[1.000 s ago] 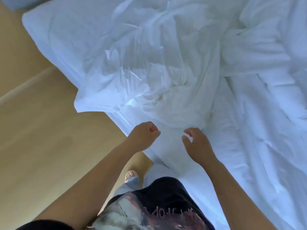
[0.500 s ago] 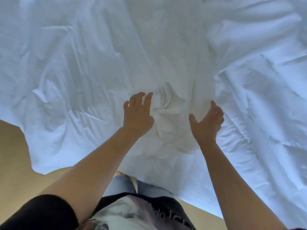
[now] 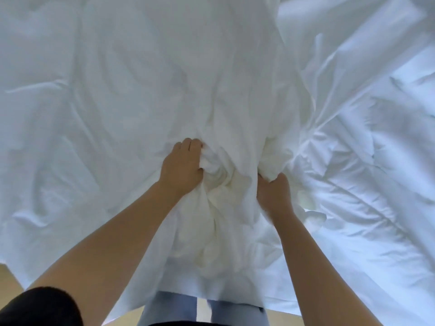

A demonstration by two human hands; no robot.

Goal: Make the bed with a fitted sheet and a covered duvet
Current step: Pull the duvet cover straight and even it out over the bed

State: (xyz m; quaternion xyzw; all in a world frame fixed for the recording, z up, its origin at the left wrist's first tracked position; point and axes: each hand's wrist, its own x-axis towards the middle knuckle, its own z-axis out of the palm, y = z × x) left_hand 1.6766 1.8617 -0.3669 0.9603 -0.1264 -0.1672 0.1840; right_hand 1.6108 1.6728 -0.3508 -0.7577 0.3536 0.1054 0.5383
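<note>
White cloth fills nearly the whole view: thin, matte woven fabric, soft and limp, spread wide over the bed and hanging past its near edge toward the person. Cannot tell whether it is the fitted sheet or the duvet cover. Surface is crumpled all over, with long shallow creases at left and sharper ridges running in toward the middle. Left hand lies knuckles up, fingers curled down into the cloth, gripping a wad of it. Right hand sits just beside it, back of the hand turned outward, thumb on top and fingers buried in a fold, pinching that fold tight; the fingertips themselves are hidden by the fabric. Between the two hands the cloth is gathered into a thick, twisted bunch, warmer cream in tone, with pleats fanning out from it. To the right lies a second layer of bedding, bluish white, puffier, with broad rumpled folds; its edge is overlapped by the gripped cloth. Tan, smooth floor shows at lower left. Black sleeve covers the left upper arm; both forearms are bare. Pale blue trousers show below the cloth's hanging hem.
</note>
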